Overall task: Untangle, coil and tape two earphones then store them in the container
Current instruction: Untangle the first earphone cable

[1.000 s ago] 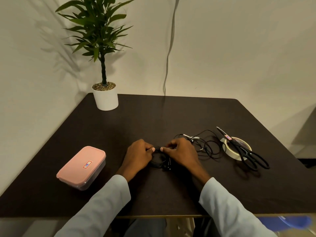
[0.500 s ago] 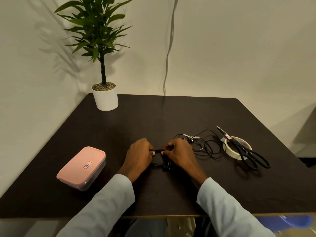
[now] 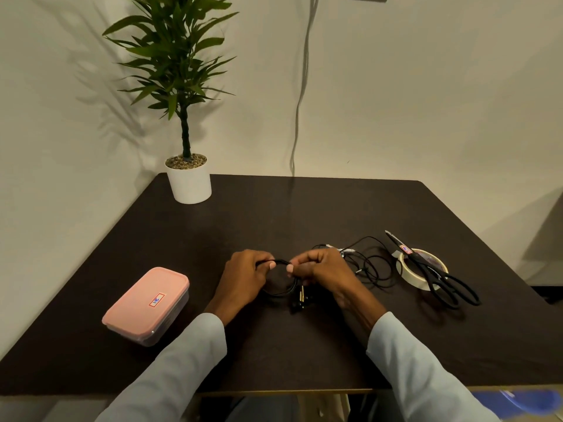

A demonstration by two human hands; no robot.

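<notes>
A coiled black earphone (image 3: 281, 290) hangs between my hands just above the dark table (image 3: 304, 214). My left hand (image 3: 245, 277) pinches the coil's left side and my right hand (image 3: 323, 271) pinches its right side. Its plug and earbuds (image 3: 300, 301) dangle below the loop. A second black earphone (image 3: 370, 264) lies loose and tangled to the right of my right hand. The pink-lidded container (image 3: 147, 304) sits shut at the front left. A roll of tape (image 3: 423, 268) lies at the right with black scissors (image 3: 435, 277) across it.
A potted plant in a white pot (image 3: 189, 184) stands at the table's back left corner. A grey cable (image 3: 301, 86) hangs down the wall behind the table. The table's front edge runs just under my forearms.
My hands have drawn slightly apart, widening the coil between them, and the loop has lifted a little. The other earphone, tape, scissors and container have not moved.
</notes>
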